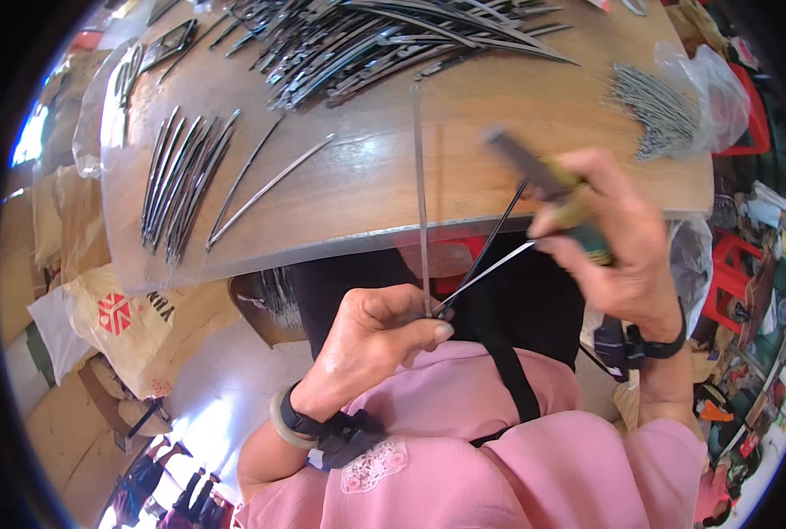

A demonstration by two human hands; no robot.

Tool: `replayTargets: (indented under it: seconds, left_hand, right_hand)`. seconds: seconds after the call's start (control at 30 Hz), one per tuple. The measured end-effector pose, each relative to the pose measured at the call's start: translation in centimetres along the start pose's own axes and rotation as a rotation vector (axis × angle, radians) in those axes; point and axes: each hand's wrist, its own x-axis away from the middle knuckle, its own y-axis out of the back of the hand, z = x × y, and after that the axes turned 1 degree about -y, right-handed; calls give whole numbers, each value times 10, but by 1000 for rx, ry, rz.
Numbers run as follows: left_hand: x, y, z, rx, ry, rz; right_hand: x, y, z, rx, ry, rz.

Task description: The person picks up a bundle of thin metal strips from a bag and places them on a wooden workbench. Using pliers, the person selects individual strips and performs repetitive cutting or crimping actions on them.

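Note:
My left hand (377,333), low in front of my lap, pinches the lower ends of several thin strips. From that pinch a pale flat strip (420,176) rises over the table edge, while a dark strip (496,233) and a light shiny strip (490,270) fan out to the right. My right hand (618,234) is closed round pliers (541,173) with yellow-green handles. They are smeared by motion, so whether their jaws are apart does not show. The far ends of the two slanting strips reach close to my right fingers; whether they touch, I cannot tell.
Across the wooden table (366,198) lies a big pile of dark strips (349,53) at the back. A smaller bundle (186,181) rests at the left, with scissors (130,75) behind it. Thin metal pieces (653,110) spill from a plastic bag (717,97) at the right.

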Motion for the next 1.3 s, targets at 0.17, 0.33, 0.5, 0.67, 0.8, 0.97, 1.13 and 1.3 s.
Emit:
replayTargets:
  seconds: [0.17,0.33,0.5,0.67,0.8,0.97,1.13,1.3]
  left_hand:
    - [4,1,-1,-24,44,29]
    - [5,5,10,32,7,29]
    - [10,31,-4,-46,-228,161]
    - [7,28,-23,97,-85,109]
    - [1,10,-28,-132,-162,159]
    - [-1,-1,-4,562,22,-4]
    - [0,-5,2,592,-239,-78]
    - [8,-11,-7,382,-426,-249]
  right_hand:
    - [-14,-20,1,153,252,67]
    - [-11,-28,0,122,225,142]
    - [-9,-27,4,101,238,132]
    - [-13,-32,15,62,293,116]
    - [-14,-43,20,51,309,108]
    - [-12,-37,11,207,336,-73]
    - [18,-30,10,-38,-43,-12]
    - [23,-32,22,-274,-102,151]
